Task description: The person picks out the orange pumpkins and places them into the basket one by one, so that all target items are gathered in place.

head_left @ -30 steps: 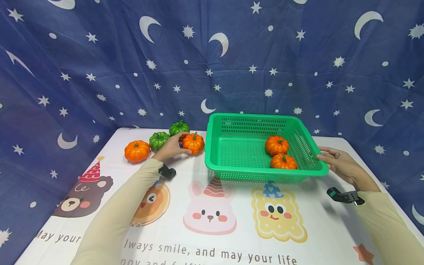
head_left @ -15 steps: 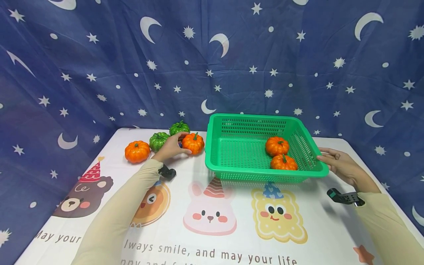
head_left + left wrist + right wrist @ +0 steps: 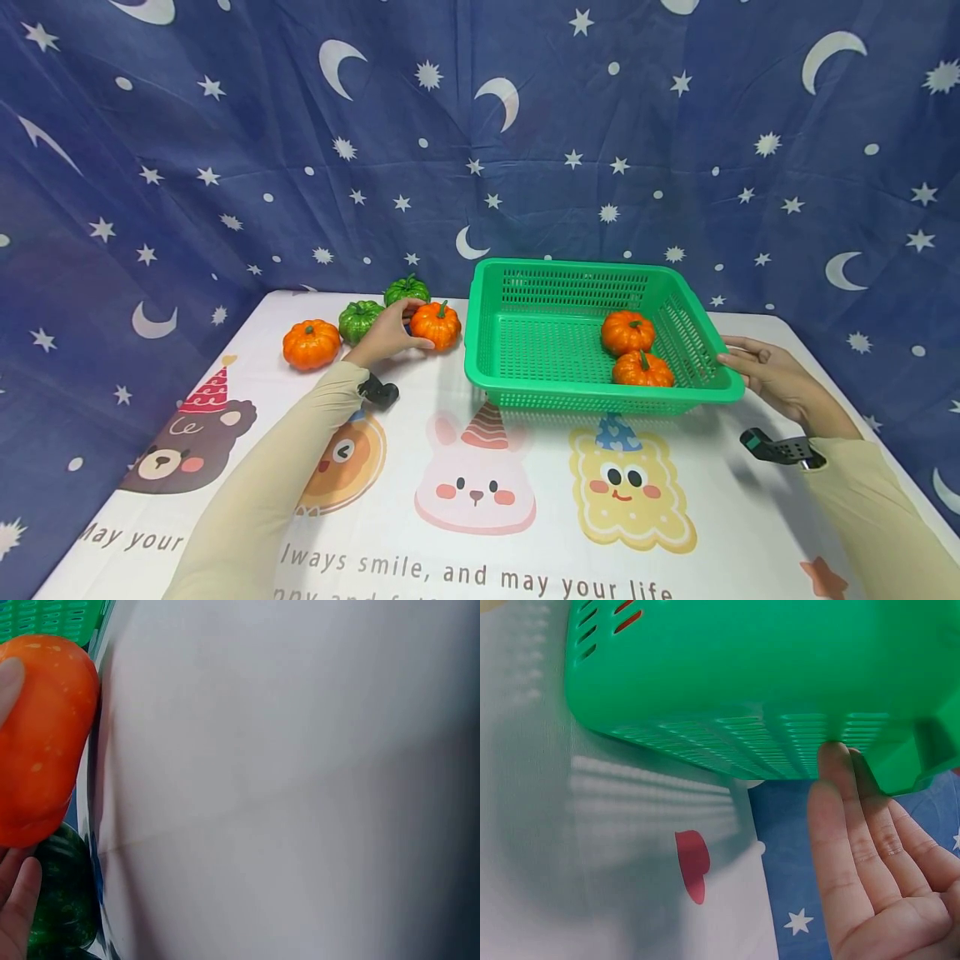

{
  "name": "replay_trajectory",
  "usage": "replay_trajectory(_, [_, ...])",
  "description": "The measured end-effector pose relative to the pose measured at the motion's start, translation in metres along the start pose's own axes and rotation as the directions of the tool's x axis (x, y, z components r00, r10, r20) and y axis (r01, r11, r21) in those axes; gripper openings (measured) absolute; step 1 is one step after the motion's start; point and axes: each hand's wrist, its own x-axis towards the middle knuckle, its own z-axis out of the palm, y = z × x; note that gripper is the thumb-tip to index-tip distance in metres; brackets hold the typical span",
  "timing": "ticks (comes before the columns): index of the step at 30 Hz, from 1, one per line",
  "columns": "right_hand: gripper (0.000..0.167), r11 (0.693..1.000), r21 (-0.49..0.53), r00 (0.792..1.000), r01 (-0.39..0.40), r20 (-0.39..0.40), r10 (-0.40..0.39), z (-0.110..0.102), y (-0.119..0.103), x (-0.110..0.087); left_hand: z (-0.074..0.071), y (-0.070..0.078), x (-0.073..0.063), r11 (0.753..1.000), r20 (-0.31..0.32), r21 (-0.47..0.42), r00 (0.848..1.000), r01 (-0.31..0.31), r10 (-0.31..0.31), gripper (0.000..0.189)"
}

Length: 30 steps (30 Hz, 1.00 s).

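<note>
My left hand (image 3: 388, 335) holds a small orange pumpkin (image 3: 436, 327) between thumb and fingers, just left of the green plastic basket (image 3: 551, 388). The same orange pumpkin (image 3: 45, 742) fills the left edge of the left wrist view, thumb on one side and fingertips on the other. At the basket's right end, my right hand (image 3: 776, 375) grips the rim, thumb on top. The right wrist view shows the fingers (image 3: 862, 847) of that hand stretched under the rim against the slotted wall. Inside the basket's right part lie two orange pumpkins, one behind (image 3: 627, 332) the other (image 3: 642, 368).
Left of the held pumpkin sit two green pumpkins, one nearer (image 3: 360, 320) and one farther (image 3: 407, 289). Another orange pumpkin (image 3: 311, 344) stands at the far left. A white printed cloth (image 3: 525, 492) covers the table, and a blue star-patterned curtain (image 3: 570, 208) hangs behind.
The pumpkin in my left hand has shifted very slightly left, away from the basket. My right hand and the basket hold their place.
</note>
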Motion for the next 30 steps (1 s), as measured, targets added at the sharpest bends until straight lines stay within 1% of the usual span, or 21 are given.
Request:
replay_trajectory(7, [0.027,1.000,0.026,1.000,-0.009,-0.002,0.009,-0.0002,0.0015,0.0005,0.0001,0.0017,-0.0010,1.000,-0.025,-0.020,0.999,-0.020,0.019,0.076])
replay_trajectory(17, [0.028,0.998,0.064,1.000,-0.001,0.010,0.000,-0.0010,0.0014,0.0004,-0.0002,0.0034,-0.0020,0.997,-0.094,-0.066,0.995,-0.044,0.038,0.074])
replay_trajectory(21, [0.028,0.998,0.056,1.000,-0.005,0.006,0.005,-0.0007,0.0012,0.0005,-0.0002,0.0028,-0.0015,0.996,-0.126,-0.072,0.991,-0.053,0.044,0.075])
replay_trajectory(27, [0.028,0.999,0.032,1.000,-0.011,0.002,0.011,-0.0009,0.0014,0.0011,-0.0011,0.0027,-0.0015,0.992,-0.177,-0.088,0.982,-0.088,0.071,0.076])
replay_trajectory(30, [0.029,1.000,-0.001,1.000,-0.009,-0.001,0.009,-0.0011,0.0011,0.0016,-0.0019,0.0038,-0.0016,0.992,-0.202,-0.083,0.976,-0.095,0.077,0.076])
